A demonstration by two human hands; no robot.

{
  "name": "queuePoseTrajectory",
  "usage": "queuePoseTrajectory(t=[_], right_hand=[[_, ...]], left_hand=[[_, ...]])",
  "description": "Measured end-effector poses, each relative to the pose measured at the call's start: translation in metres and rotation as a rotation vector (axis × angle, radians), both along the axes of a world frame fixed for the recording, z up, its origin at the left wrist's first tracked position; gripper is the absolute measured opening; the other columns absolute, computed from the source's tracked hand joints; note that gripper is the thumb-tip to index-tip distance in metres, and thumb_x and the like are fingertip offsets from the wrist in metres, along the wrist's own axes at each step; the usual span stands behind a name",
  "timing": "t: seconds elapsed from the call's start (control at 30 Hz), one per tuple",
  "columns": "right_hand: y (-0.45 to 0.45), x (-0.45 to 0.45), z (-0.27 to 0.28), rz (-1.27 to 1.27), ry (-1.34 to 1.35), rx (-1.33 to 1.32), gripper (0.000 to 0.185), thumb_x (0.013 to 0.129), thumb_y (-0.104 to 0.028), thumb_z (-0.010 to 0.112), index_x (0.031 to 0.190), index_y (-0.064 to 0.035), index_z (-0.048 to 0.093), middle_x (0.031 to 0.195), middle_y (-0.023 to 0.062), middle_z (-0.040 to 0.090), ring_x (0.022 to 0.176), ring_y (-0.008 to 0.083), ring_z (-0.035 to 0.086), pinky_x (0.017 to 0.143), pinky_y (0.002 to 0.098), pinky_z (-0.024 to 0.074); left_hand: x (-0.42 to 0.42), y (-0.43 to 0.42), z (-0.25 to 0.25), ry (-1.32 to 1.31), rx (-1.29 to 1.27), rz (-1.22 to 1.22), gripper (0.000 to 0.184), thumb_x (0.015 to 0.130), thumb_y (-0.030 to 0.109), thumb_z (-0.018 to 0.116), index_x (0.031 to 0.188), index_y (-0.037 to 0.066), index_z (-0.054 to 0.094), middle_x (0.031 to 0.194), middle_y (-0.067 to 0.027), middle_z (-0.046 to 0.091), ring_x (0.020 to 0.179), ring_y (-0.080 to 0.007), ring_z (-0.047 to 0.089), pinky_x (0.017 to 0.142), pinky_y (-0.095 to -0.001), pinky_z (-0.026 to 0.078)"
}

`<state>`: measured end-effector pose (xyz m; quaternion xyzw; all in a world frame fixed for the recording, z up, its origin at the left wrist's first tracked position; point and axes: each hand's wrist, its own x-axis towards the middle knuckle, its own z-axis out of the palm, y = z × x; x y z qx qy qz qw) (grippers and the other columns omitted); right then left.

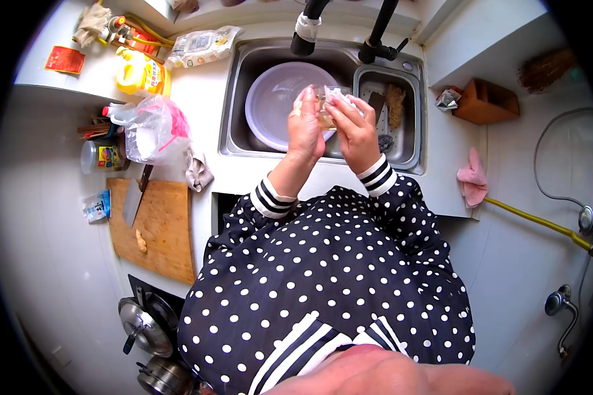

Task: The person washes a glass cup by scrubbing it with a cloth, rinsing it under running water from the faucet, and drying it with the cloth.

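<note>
L hand (305, 130) cups, R hand (357, 135) pinches clear glass-like item (325, 116) btwn them, basin (270, 105) below; prob. a cleaning step. Next move calls for firm 2-hand grip.

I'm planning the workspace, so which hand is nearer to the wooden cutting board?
Left. The left hand is forward and to the right of the wooden cutting board; the right hand is beside the left one, farther from the board.

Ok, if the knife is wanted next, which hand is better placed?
Left, probably: the left hand is nearer the knife on the cutting board; the right hand is farther across. Both hold a clear item, so the left would need freeing first.
</note>
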<state>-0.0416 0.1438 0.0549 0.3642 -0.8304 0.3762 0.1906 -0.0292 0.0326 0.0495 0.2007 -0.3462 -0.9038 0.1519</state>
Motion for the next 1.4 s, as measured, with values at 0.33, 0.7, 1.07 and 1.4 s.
queuePoseTrajectory(t=[0.33,0.7,1.07,1.4], right_hand=[[-0.007,-0.013,-0.016,-0.109,-0.112,-0.16,0.038,0.081,-0.003,0.048,0.119,-0.0064,0.052,0.122,0.0133,0.05,0.112,0.0315,0.046,0.097,0.0377,0.0335],[-0.02,0.015,-0.03,-0.194,-0.049,-0.067,0.035,0.088,-0.009,0.041,0.122,-0.0028,0.047,0.123,0.0176,0.047,0.12,0.035,0.036,0.102,0.041,0.0263],[-0.024,0.012,-0.015,-0.368,-0.05,-0.217,0.038,0.09,-0.014,0.04,0.124,0.0014,0.04,0.127,0.0199,0.039,0.117,0.0326,0.039,0.098,0.038,0.0307],[-0.009,-0.028,-0.027,0.028,-1.017,-1.112,0.036,0.097,-0.027,0.03,0.114,-0.0027,0.05,0.113,0.0083,0.054,0.104,0.0169,0.051,0.092,0.0288,0.0384]], left_hand=[[0.003,0.004,-0.001,-0.146,0.087,-0.005,0.024,0.091,0.035,0.047,0.091,0.012,0.053,0.068,0.0052,0.038,0.067,-0.0087,0.042,0.069,-0.0316,0.044],[0.0,-0.001,-0.021,-0.037,0.126,-0.033,0.03,0.091,0.032,0.046,0.104,0.006,0.051,0.088,-0.0026,0.057,0.085,-0.0156,0.057,0.074,-0.0373,0.049],[0.004,0.003,-0.017,0.157,0.02,-0.136,0.045,0.093,0.032,0.045,0.125,0.001,0.041,0.102,-0.0049,0.052,0.081,-0.0101,0.053,0.073,-0.0272,0.048],[-0.009,-0.005,-0.026,0.008,0.149,-0.189,0.026,0.091,0.023,0.046,0.108,0.005,0.051,0.091,-0.0026,0.055,0.087,-0.0151,0.055,0.079,-0.0335,0.047]])
